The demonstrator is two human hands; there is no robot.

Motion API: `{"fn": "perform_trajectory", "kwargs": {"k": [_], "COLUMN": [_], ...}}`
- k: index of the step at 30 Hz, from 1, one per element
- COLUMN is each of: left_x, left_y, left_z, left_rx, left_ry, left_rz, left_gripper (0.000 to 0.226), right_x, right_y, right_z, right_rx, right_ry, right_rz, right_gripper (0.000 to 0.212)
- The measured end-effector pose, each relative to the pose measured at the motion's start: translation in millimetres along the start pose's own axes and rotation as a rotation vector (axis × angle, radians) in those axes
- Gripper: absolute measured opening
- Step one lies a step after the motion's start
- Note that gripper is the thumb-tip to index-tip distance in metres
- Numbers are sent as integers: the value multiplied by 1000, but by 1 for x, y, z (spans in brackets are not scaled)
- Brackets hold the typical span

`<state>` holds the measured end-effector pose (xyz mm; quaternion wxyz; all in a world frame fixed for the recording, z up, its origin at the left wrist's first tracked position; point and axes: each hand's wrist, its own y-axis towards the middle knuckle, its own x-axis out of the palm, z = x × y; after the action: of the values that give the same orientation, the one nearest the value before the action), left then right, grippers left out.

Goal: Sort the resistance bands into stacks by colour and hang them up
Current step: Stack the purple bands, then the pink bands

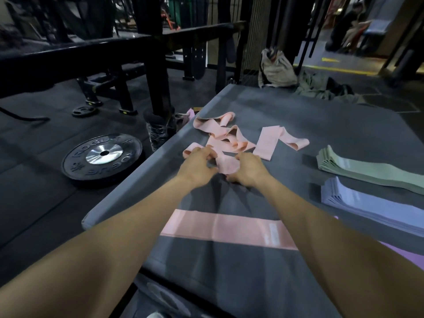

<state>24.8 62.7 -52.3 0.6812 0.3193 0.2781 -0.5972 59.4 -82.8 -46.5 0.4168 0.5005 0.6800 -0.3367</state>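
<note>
A loose heap of pink resistance bands (231,135) lies on the grey mat (298,111). My left hand (197,167) and my right hand (249,169) both grip one crumpled pink band (227,165) at the heap's near edge. A flat pink band (229,228) lies stretched out closer to me, under my forearms. On the right sit a neat green stack (358,167) and, nearer, a lilac stack (367,204). A purple band's corner (406,254) shows at the right edge.
A black weight plate (102,156) lies on the floor left of the mat, a smaller plate (83,110) behind it. A black rack frame (158,72) and a clear cup (158,131) stand by the mat's left edge. A bag (276,70) and clothes (321,87) lie beyond the mat.
</note>
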Motion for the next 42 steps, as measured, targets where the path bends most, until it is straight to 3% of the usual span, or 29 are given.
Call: {"fn": "perform_trajectory", "kwargs": {"k": [5,8,10,13,18,21,23,26,31,37,42], "left_x": [-10,-24,-35,-54,-88,-105,-116,-131,-156,-168,-170], "left_y": [-6,-12,-19,-31,-50,-68,-81,-96,-125,-146,-154], "left_z": [27,48,64,90,124,144,155,167,189,205,210], "left_rx": [196,259,260,308,347,361,360,334,354,379,291], "left_ry": [-20,-43,-34,-39,-109,-141,-187,-257,-401,-386,-641], "left_rz": [-61,-137,-167,-90,-18,-22,-26,-61,-76,97,156], "left_gripper": [50,34,18,6,6,14,21,21,14,16,17], "right_x": [-26,-55,-76,-105,-149,-168,-180,-198,-219,-225,-202], "right_y": [-24,-45,-61,-79,-107,-125,-136,-152,-178,-198,-206], "right_z": [-4,-13,-17,-15,-8,-10,-16,-31,-65,-88,-80], "right_rx": [-163,-279,-316,-331,-237,-174,-114,-128,-265,-347,-310], "right_ry": [15,-30,-81,-41,345,740,959,1096,996,878,854], "right_rz": [-16,-16,-15,53,70,185,255,318,315,344,159], "right_gripper": [34,27,35,39,35,21,24,21,20,10,22]}}
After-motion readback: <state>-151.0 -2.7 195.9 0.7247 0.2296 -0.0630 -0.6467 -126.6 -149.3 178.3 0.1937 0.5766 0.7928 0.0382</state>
